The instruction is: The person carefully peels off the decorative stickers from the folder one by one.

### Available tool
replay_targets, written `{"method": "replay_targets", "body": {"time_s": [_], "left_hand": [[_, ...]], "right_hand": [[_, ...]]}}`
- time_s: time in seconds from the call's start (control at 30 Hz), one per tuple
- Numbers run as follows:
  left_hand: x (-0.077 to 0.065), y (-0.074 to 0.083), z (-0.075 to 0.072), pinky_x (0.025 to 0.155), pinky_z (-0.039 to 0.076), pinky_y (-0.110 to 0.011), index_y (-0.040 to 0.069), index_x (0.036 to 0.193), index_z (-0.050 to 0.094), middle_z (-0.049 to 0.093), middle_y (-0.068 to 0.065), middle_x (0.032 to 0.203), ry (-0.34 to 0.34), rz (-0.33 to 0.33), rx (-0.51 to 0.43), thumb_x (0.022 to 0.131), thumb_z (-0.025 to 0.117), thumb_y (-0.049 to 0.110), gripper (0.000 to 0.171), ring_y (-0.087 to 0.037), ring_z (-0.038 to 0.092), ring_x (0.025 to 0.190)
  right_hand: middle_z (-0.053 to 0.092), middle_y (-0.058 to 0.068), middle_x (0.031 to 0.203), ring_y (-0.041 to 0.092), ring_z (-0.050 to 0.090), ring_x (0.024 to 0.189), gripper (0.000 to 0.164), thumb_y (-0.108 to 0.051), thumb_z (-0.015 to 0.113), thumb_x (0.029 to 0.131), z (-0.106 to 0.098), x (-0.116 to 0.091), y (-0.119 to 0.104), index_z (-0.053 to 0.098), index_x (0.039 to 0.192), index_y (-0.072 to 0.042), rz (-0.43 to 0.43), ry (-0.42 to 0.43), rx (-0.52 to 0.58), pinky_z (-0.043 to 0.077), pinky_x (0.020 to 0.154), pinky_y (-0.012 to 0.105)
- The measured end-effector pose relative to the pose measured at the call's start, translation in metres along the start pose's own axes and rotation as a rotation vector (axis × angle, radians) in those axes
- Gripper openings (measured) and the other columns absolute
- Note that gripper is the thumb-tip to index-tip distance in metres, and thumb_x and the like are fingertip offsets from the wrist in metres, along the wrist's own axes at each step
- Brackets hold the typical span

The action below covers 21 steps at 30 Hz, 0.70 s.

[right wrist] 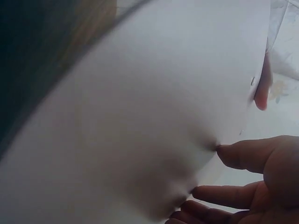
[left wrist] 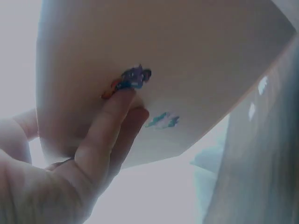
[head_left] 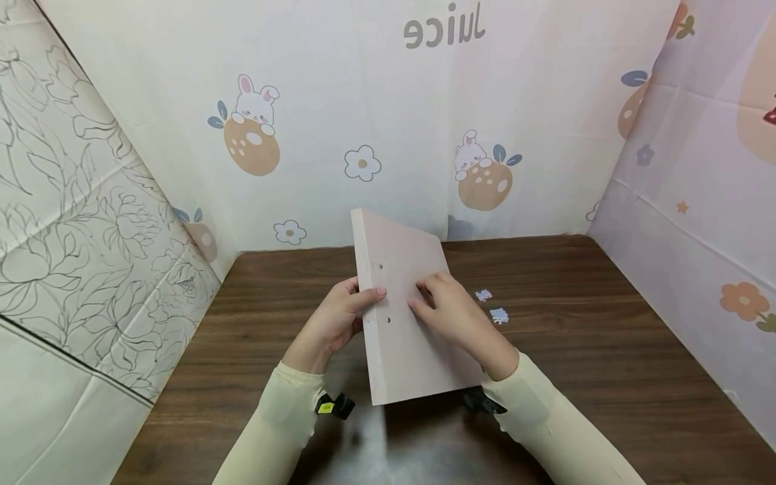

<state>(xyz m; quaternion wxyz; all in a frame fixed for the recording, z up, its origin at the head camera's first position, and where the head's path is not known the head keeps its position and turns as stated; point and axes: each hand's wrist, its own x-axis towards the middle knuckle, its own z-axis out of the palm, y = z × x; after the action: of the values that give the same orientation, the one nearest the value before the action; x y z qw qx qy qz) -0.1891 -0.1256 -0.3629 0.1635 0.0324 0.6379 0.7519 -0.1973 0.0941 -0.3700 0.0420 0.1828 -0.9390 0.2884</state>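
A pale pink binder folder [head_left: 418, 357] with two small rivets near its spine stands tilted above the table. My left hand [head_left: 339, 315] grips it by the spine, thumb on the near cover and the other fingers behind. In the left wrist view, those fingers lie against the far cover, where a purple-and-orange sticker [left wrist: 134, 77] is at a fingertip and a teal-and-pink sticker [left wrist: 164, 120] sits just beyond. My right hand [head_left: 457, 311] touches the near cover with its thumb and fingertips. In the right wrist view its fingers [right wrist: 229, 196] are fairly straight against that surface.
Two small pale cut-out pieces, one pinkish [head_left: 483, 295] and one bluish [head_left: 500, 315], lie on the dark wooden table [head_left: 582, 350] right of the folder. Printed curtains [head_left: 364, 101] hang behind the table and along both sides.
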Motion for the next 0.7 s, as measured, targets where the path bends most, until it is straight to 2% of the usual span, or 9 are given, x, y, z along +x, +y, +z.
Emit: {"method": "replay_targets", "body": {"time_s": [0.27, 0.47, 0.7], "left_hand": [[-0.017, 0.012, 0.011, 0.079, 0.061, -0.038, 0.002, 0.136, 0.06, 0.069, -0.015, 0.119, 0.015, 0.081, 0.012, 0.097, 0.068, 0.014, 0.042, -0.021, 0.074, 0.097], [-0.024, 0.013, 0.021, 0.078, 0.061, -0.038, 0.005, 0.135, 0.063, 0.069, -0.013, 0.115, 0.021, 0.148, 0.047, 0.094, 0.071, 0.012, 0.043, -0.021, 0.073, 0.096], [-0.03, 0.014, 0.028, 0.084, 0.06, -0.042, 0.009, 0.138, 0.063, 0.067, -0.015, 0.122, 0.02, 0.239, 0.117, 0.093, 0.074, 0.013, 0.046, -0.022, 0.069, 0.104]], "right_hand": [[0.057, 0.018, 0.135, 0.031, 0.06, 0.12, 0.048, -0.03, 0.068, 0.1, -0.01, -0.01, -0.015, 0.062, 0.136, 0.001, -0.028, 0.086, 0.088, 0.05, 0.1, 0.049], [0.051, 0.014, 0.142, 0.031, 0.061, 0.124, 0.051, -0.031, 0.067, 0.101, -0.013, -0.013, -0.02, 0.057, 0.141, -0.001, -0.049, 0.092, 0.206, 0.054, 0.099, 0.047], [0.047, 0.016, 0.144, 0.035, 0.06, 0.127, 0.055, -0.024, 0.072, 0.098, -0.015, -0.014, -0.023, 0.054, 0.144, 0.001, -0.131, 0.134, 0.311, 0.054, 0.099, 0.047]]}}
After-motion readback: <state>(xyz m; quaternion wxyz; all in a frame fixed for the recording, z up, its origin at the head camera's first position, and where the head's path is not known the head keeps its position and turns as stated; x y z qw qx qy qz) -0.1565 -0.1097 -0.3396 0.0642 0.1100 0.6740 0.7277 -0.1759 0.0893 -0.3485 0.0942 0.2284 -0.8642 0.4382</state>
